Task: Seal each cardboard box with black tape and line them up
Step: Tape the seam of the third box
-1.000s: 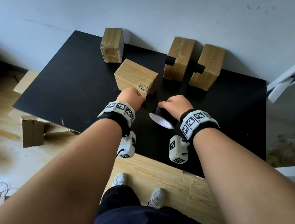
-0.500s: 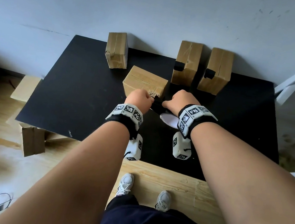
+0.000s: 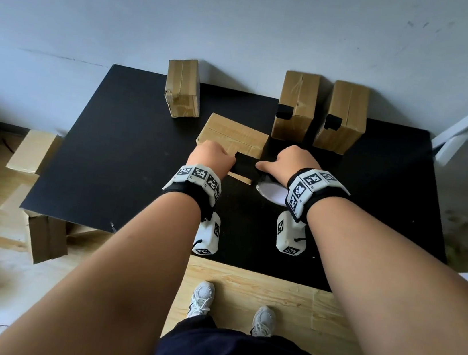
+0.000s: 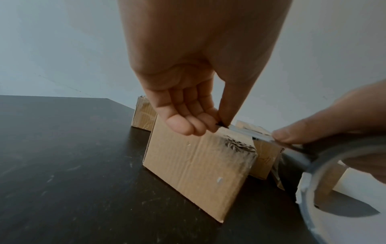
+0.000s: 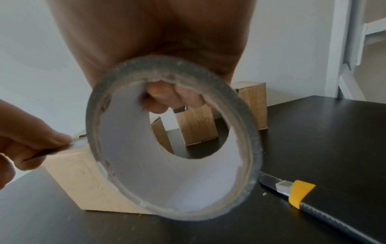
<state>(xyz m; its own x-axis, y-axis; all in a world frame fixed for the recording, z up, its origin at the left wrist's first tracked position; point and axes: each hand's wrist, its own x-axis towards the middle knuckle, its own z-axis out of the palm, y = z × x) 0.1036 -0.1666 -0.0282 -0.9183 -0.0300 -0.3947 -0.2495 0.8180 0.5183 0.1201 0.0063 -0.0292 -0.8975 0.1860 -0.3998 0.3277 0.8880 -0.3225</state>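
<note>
left hand [image 3: 210,156] pinching the free end of a black strip of tape [image 3: 245,165] between thumb and curled fingers, just above the near top edge of the small brown cardboard box [image 3: 233,138] lying flat at the middle of the black tabletop [image 3: 115,160]. right hand [image 3: 290,164] curled round the black tape roll with white inner core [image 5: 171,140], fingers hooked through the core, thumb on the strip where it leaves the roll. strip stretched taut between the two hands across the box's near face, apparently not yet pressed down. likely trouble from here: tape folding on itself or landing crooked if the pull goes slack; the light box sliding or tipping toward the table's near edge under a downward press, with neither hand bracing it; a short strip missing the flap seam. two upright brown boxes with black tape patches [image 3: 297,105] [image 3: 343,114] standing side by side against the pale wall, just behind the right hand, so little room to swing the roll backward. another upright brown box without black tape [image 3: 183,87] standing apart at rear left. open tabletop to the left and front. grey utility knife with yellow slider [image 5: 303,194] lying just right of the roll, within reach yet easy to knock. more cardboard on the wooden floor [image 3: 257,283] beyond the table's left edge.
</note>
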